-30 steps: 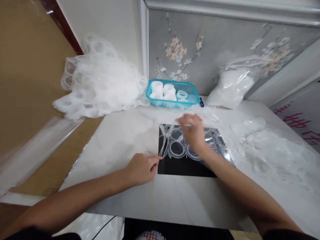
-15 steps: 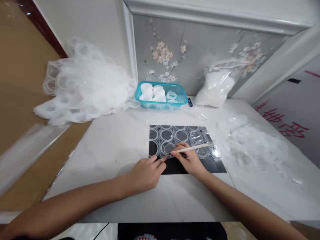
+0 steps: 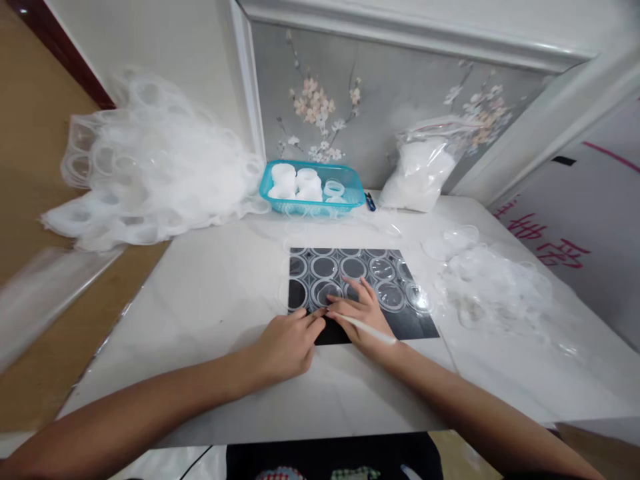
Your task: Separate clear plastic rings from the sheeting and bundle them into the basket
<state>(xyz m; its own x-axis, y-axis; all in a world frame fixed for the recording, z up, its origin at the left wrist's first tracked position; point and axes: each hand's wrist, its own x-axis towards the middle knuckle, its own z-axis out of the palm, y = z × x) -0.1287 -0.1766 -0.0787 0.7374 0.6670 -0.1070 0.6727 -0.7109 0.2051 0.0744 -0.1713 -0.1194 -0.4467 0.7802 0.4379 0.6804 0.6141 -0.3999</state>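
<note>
A clear plastic sheet with rows of round ring shapes (image 3: 325, 268) lies over a black board (image 3: 420, 325) on the white table. My left hand (image 3: 290, 341) rests at the board's lower left with its fingers closed, the fingertips pressed at the sheet's lower edge. My right hand (image 3: 367, 320) leans over the middle of the sheet, holding a slim off-white stick (image 3: 365, 327). The stick's tip is close to my left fingertips, and its other end points back toward my wrist. Some right fingers spread over the rings and hide part of them.
Behind the board stands a blue basket (image 3: 354, 203) with stacks of white rings. Perforated white sheets (image 3: 165, 173) are heaped at the left. A small dark blue tool (image 3: 370, 202) lies beside a filled clear bag (image 3: 420, 173). Loose clear scraps (image 3: 495, 283) cover the right side.
My right hand has come down from above the sheet, where it held a white strip, to beside my left fingertips. The stick has swung from pointing right to lying back across my hand.
</note>
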